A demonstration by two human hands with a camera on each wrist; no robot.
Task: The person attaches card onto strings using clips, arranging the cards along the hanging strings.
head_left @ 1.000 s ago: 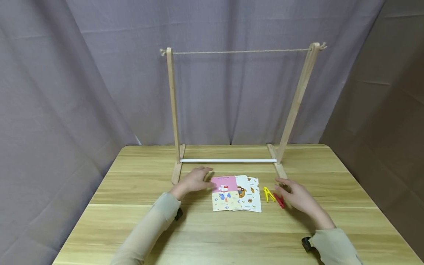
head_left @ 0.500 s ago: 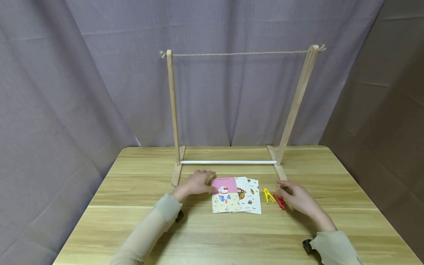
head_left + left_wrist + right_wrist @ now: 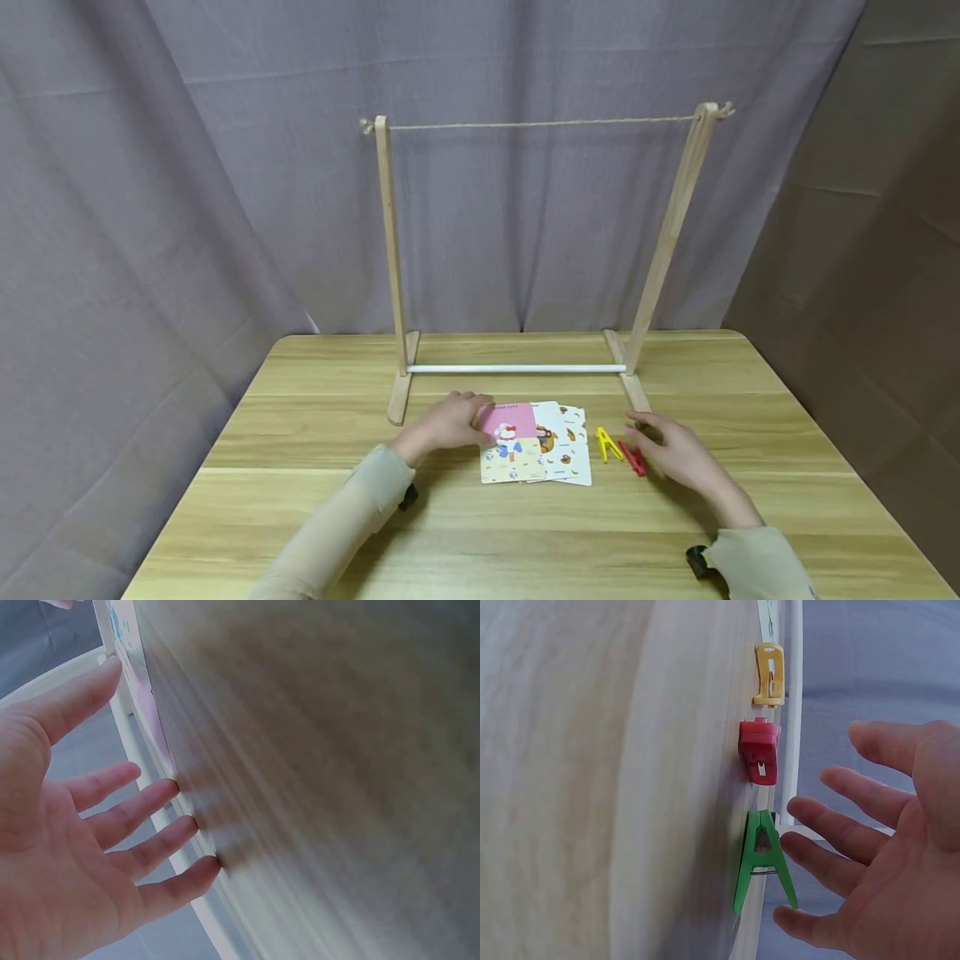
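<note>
My left hand (image 3: pixel 444 423) is at the left edge of a pink-and-yellow picture card (image 3: pixel 512 462), its thumb over the pink part. In the left wrist view its fingers (image 3: pixel 146 806) are spread, with the tips close to the tabletop. Two white printed cards, one showing an orange-brown picture (image 3: pixel 547 437) and one with small prints (image 3: pixel 577 458), lie partly under that card. My right hand (image 3: pixel 684 457) hovers beside a yellow clothespin (image 3: pixel 608 445) and a red clothespin (image 3: pixel 632 458). The right wrist view also shows a green clothespin (image 3: pixel 761 859) below its loosely spread fingers; the head view hides it.
Behind the cards stands a wooden frame with a left post (image 3: pixel 392 250) and a right post (image 3: pixel 670 242). A string (image 3: pixel 540 124) is tied between their tops, and a white rod (image 3: pixel 517 368) joins the feet. A grey curtain (image 3: pixel 465 233) hangs behind the wooden table (image 3: pixel 480 542).
My left hand has moved slightly to the right, its thumb further over the pink card. My right hand stays almost in place by the clothespins, and the head view has shifted slightly.
</note>
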